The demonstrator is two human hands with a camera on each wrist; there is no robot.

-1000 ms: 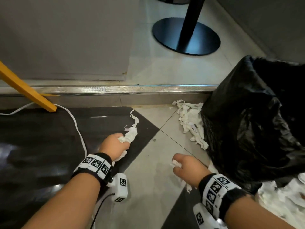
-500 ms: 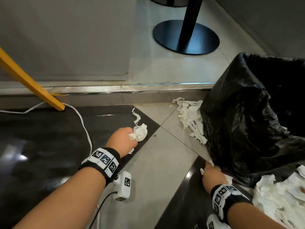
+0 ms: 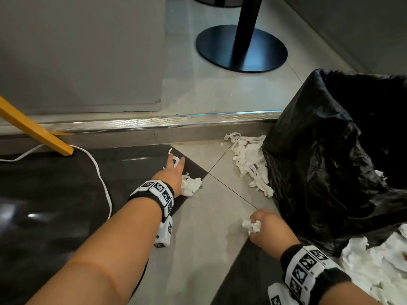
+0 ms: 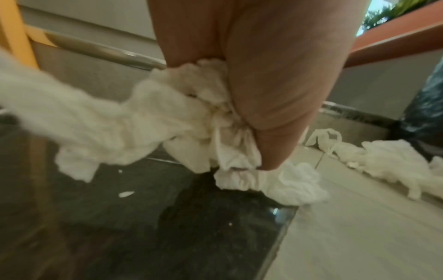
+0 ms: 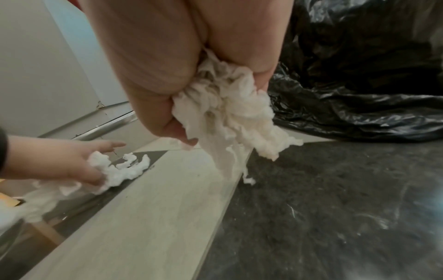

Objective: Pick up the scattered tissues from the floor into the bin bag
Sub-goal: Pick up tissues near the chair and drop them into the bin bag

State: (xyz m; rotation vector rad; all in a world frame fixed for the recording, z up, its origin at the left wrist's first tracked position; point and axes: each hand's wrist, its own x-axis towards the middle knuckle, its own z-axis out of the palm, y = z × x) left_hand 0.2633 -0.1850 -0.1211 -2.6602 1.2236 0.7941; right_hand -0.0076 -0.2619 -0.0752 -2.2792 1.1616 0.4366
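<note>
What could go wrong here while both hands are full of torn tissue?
1. The left hand has fingers spread with a tissue wad at the palm and a long strip trailing; that loose grip could drop pieces.
2. Shreds dangle from the right hand's tissue; they may fall short of the bin bag.
3. The white cable runs near the left arm and could snag.

A tissue strip (image 4: 36, 98) is blurring toward nine o'clock in the left wrist view; the bin bag (image 3: 343, 164) is running off the three o'clock edge.
</note>
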